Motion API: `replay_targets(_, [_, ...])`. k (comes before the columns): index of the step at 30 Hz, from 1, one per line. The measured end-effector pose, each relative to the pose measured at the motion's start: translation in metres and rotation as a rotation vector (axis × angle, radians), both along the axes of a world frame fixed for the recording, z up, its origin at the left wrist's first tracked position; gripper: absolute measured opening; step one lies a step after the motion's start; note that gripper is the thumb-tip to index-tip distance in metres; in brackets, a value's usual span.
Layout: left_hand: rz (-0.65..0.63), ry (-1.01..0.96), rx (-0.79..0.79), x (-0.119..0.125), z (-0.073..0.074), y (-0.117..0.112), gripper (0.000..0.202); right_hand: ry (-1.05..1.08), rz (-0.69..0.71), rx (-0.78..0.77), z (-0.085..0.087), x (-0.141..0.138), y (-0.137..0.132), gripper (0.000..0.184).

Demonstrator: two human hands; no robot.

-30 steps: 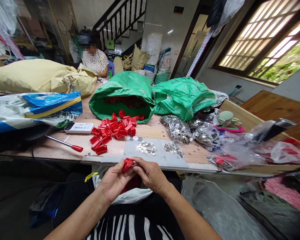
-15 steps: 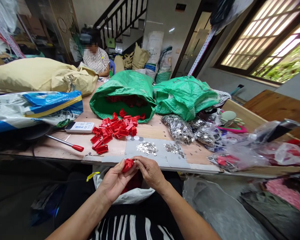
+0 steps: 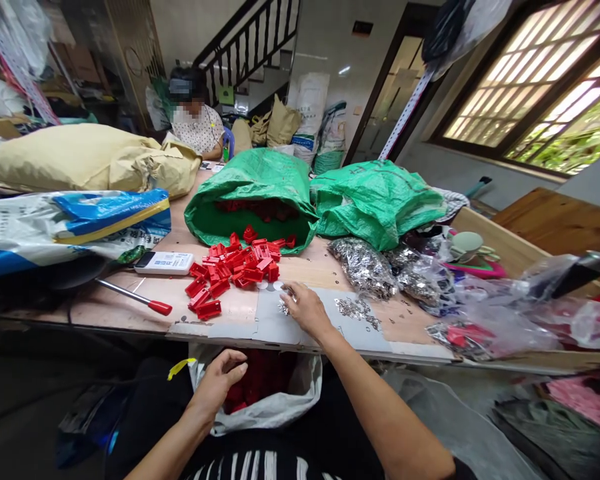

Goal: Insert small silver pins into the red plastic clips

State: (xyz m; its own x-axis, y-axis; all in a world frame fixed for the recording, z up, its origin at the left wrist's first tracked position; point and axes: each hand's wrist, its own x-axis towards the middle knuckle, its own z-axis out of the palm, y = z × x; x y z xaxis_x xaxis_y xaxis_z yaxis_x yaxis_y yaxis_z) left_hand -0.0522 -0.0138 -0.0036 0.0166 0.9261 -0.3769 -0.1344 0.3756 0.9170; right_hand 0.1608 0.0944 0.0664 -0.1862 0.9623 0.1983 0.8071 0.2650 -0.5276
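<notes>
Head: front red piece (image 3: 209,310) stretches sideways; left fingers (image 3: 233,357) parted, whether right fingers (image 3: 296,291) pinch is unclear.

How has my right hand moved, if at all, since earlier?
Yes: the right hand moved forward over the gray mat, away from the table's front edge.

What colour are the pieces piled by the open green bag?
The pieces are red, clearest in the head view.

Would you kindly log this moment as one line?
left hand: beside white bag of red parts | right hand: at silvery pieces on grey mat | red pile: at green sack mouth
</notes>
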Motion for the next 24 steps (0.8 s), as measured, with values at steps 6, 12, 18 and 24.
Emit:
replay_targets(6, [-0.006, -0.002, 0.055, 0.009, -0.006, -0.002, 0.021, -0.095, 0.105, -0.045, -0.003, -0.013, 0.045, 0.038])
replay_targets(12, [-0.029, -0.01, 0.07, 0.014, 0.001, -0.004, 0.022, -0.067, 0.114, -0.021, 0.003, -0.015, 0.037, 0.038])
replay_targets(18, [-0.036, -0.198, 0.07, 0.023, 0.019, -0.005, 0.044, 0.19, 0.309, -0.116, 0.018, -0.001, -0.026, 0.029])
replay_targets(24, [-0.147, -0.251, 0.123, 0.034, 0.041, -0.004, 0.056, 0.302, 0.461, -0.31, 0.033, 0.0, -0.091, 0.022])
